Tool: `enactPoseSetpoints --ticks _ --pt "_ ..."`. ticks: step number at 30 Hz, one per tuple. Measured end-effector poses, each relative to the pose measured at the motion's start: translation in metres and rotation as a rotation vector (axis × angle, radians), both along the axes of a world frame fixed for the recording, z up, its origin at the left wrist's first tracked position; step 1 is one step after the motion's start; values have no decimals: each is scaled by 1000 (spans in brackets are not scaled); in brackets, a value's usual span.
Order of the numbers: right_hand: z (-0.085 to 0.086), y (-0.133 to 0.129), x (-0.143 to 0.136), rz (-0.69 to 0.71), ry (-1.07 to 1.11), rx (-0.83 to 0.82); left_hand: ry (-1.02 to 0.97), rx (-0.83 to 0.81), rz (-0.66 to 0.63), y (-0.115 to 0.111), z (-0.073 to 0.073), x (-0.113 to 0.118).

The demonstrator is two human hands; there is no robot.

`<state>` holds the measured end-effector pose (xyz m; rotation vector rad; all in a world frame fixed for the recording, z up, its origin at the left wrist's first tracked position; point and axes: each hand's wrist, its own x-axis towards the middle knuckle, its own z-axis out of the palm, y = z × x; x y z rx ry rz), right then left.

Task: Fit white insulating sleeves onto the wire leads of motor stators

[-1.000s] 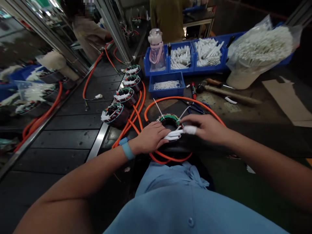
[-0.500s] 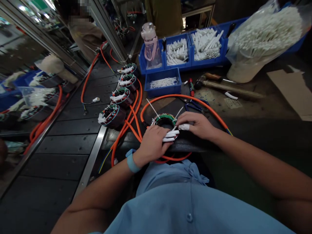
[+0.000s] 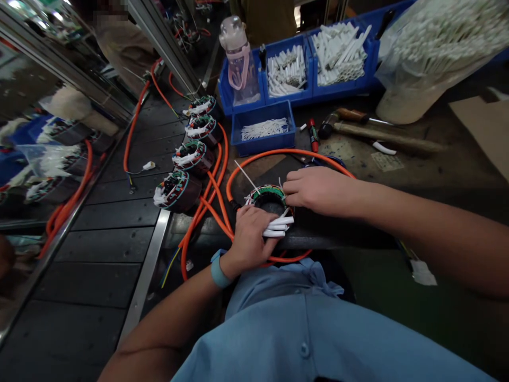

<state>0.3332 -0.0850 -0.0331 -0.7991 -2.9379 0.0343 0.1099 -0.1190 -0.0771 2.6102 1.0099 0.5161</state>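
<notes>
On the dark bench (image 3: 330,231), the left hand (image 3: 252,233) curls its fingers round white tubes (image 3: 279,227) at the mid-frame ring (image 3: 272,190), and a loose grip could let them slip; the right hand (image 3: 308,188) has bent fingers, their hold hidden.

A green-topped wound ring (image 3: 277,192) lies on the dark bench (image 3: 421,178), before a curved thick orange cable (image 3: 292,151). Left of it stand four drum-shaped wound parts (image 3: 204,158). Behind the cable sits a rectangular blue plastic tray (image 3: 262,144); behind that, blue plastic bins (image 3: 342,91), a clear-and-pink plastic bottle (image 3: 239,61) in the leftmost. Right of the tray lies a wooden-handled hammer (image 3: 385,137).
</notes>
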Motion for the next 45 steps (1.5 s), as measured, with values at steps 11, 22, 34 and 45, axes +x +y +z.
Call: enactPoseSetpoints --ticks 11,22,34,45 --pt "-8 -11 -5 9 194 -264 -10 21 -19 0 -3 -2" --pt "-58 -43 6 -176 467 -61 -39 59 26 -5 0 4" --pt "-25 -22 -8 -189 104 -42 -169 191 351 -10 -17 31" --pt "28 0 -46 -162 -263 -249 193 -9 -129 1 17 -2"
